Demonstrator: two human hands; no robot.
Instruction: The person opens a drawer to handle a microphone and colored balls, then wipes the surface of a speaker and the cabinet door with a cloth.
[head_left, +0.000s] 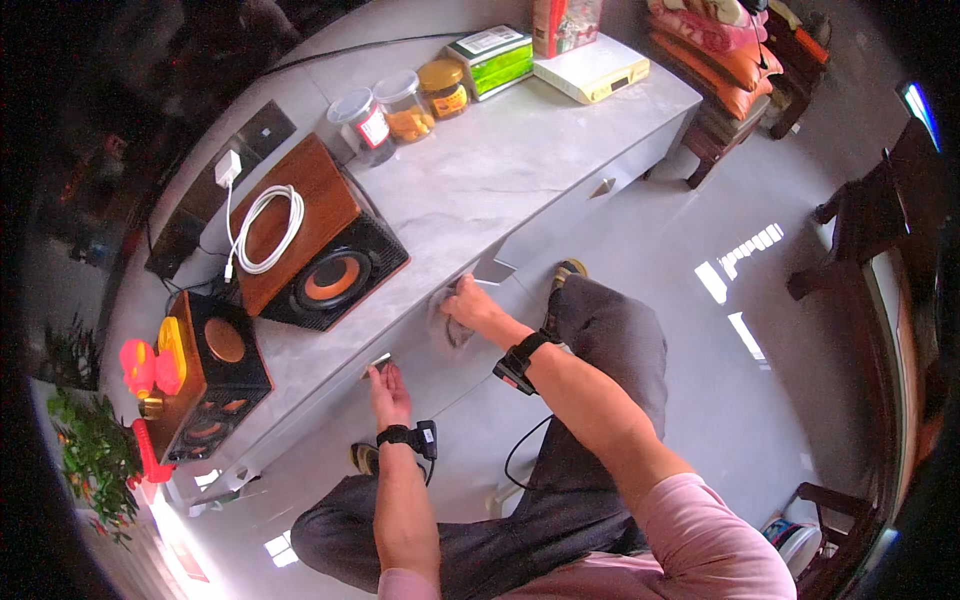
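Observation:
My right hand grips a thin greyish cloth or plastic bag that hangs down at the front edge of the grey marble-look cabinet. Farther left along the same front, my left hand touches a small metal drawer handle with its fingers. Black straps with small devices sit on both wrists. On the cabinet top nearby stands a wooden speaker with a coiled white cable on it.
A second speaker bears a red and yellow toy. Lidded jars, a green tissue pack and a white box line the back. Stacked cushions lie past the cabinet's far end.

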